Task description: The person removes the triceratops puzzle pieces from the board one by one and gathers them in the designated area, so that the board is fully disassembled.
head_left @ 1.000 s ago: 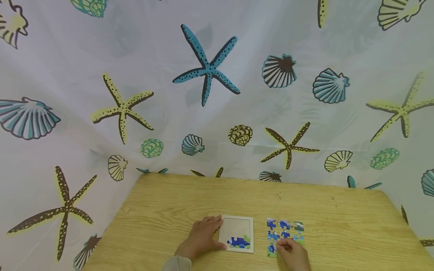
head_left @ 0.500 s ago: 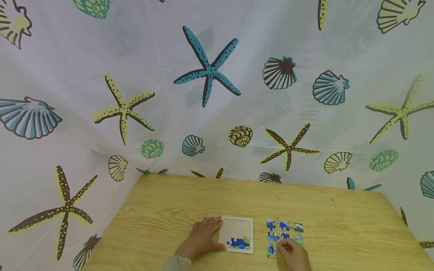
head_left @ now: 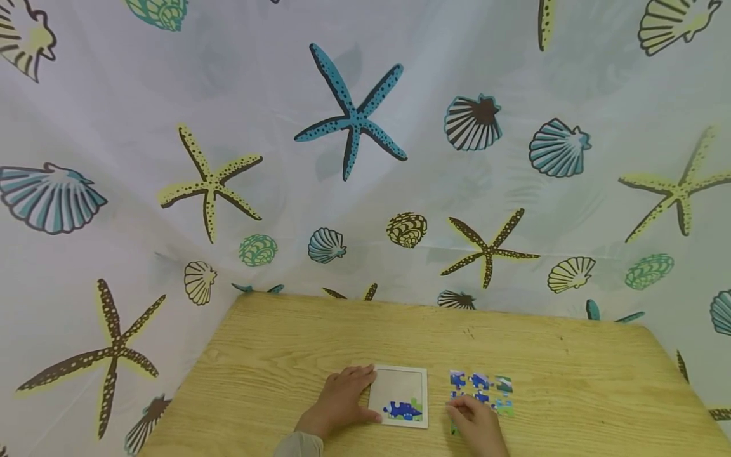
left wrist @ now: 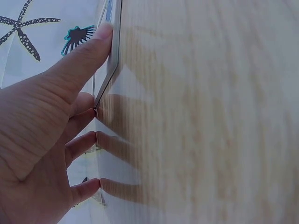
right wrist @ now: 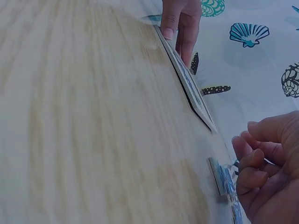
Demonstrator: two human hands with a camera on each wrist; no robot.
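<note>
In the head view my left hand [head_left: 342, 398] rests at the left side of a square puzzle frame [head_left: 424, 397], thumb on its near corner. Joined blue and green jigsaw pieces [head_left: 404, 409] lie in its lower right part; the rest of its inside is bare board. The left wrist view has my thumb [left wrist: 100, 39] on the frame's edge and fingertips down on the table. Right of the frame my right hand [head_left: 476, 422] hangs over loose jigsaw pieces [head_left: 478, 380], covering some. Its fingers [right wrist: 252, 179] are curled, thumb near the index fingertip, and no piece shows between them.
The light wooden table [head_left: 274, 343] reaches back to a white cloth [head_left: 365, 190] printed with starfish and shells, hanging behind and at both sides. A strip of bare wood lies between the frame and the loose pieces.
My right hand has shifted left, its fingertips now over the left column of loose pieces and hiding most of the lower left one. My left hand and the frame stay put.
</note>
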